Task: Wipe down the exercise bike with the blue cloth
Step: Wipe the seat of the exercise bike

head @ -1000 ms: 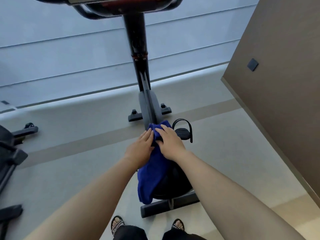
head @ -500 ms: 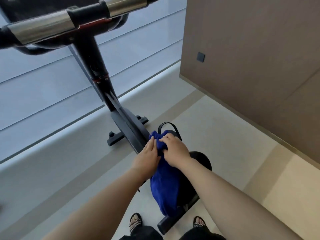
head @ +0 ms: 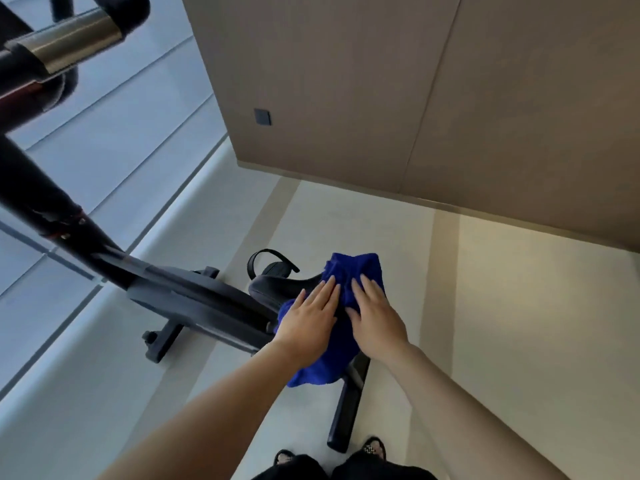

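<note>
At the bottom edge, two sandalled feet [head: 374, 449] are standing on the pale floor [head: 502, 341], one on each side of the end of the bike's rear foot bar [head: 346, 410]. Both bare forearms are reaching forward from there. The left hand [head: 308, 323] is lying flat on the cloth [head: 356, 268], fingers straight and close together, pressing down. The right hand [head: 375, 317] is lying just beside it in the same way, fingers straight and pressing, nothing gripped. The blue cloth is draping over the black seat [head: 277, 289], bunching up past the fingertips and hanging down below the left wrist. The front of the seat is showing uncovered to the left of the left hand. Just beyond it, a pedal [head: 273, 266] with a strap loop is sticking up. The dark frame of the bike [head: 194, 299] is running away to the left, with the front foot bar [head: 162, 341] resting on the floor under it. A black post [head: 41, 199] is rising from the frame toward the handlebar [head: 69, 43], which has a silver sleeve. Farthest off, a brown wall [head: 346, 81] with a small dark socket [head: 262, 116] is meeting a bluish panelled wall on the left
</note>
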Demonstrator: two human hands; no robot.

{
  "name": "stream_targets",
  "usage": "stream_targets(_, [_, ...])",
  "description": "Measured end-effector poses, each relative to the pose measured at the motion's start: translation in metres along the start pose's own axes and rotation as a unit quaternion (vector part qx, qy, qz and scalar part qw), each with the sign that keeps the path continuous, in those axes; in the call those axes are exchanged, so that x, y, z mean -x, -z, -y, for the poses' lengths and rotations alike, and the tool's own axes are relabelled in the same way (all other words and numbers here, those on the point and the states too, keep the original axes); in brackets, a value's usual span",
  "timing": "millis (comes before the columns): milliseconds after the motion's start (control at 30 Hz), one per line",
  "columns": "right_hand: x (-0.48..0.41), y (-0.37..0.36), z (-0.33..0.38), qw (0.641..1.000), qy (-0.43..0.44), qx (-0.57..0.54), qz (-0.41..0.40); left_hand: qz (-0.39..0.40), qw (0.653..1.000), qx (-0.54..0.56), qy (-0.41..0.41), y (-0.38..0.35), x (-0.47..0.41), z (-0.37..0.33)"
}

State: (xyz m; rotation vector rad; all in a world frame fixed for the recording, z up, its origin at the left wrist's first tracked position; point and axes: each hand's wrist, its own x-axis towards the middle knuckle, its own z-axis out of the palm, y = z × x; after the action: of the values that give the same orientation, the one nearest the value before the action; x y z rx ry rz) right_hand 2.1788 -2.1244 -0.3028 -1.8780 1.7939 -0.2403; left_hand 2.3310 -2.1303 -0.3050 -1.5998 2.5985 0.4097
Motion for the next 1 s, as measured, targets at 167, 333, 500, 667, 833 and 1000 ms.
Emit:
stream_targets(167, [-0.019, 0.03, -0.019, 0.985, -0.03, -0.149, 0.079, -0.01, 1.0, 0.025, -0.016, 0.001, -0.001, -0.011])
stream_targets(333, [0.012, 0.03, -0.061, 0.971, -0.025, -0.234, -0.037, -0.002, 0.999, 0.054, 0.0, 0.001, -0.011, -0.024])
stream_targets(500, [0.023, 0.019, -0.075, 0.979, 0.006, -0.202, -0.027, 0.043, 0.999, 0.005, 0.023, -0.004, -0.035, -0.037])
stream_targets(667, [0.005, 0.005, -0.059, 0.982, 0.027, -0.189, 0.002, 0.002, 1.0, 0.01, 0.021, -0.009, -0.047, -0.028])
stream_targets(833, [-0.006, -0.001, -0.05, 0.984, 0.009, -0.175, -0.013, -0.005, 0.999, 0.024, 0.029, -0.003, -0.072, -0.018])
stream_targets(1000, [-0.01, 0.0, -0.046, 0.985, -0.004, -0.174, -0.003, -0.025, 0.999, 0.032, 0.026, -0.001, -0.092, -0.011])
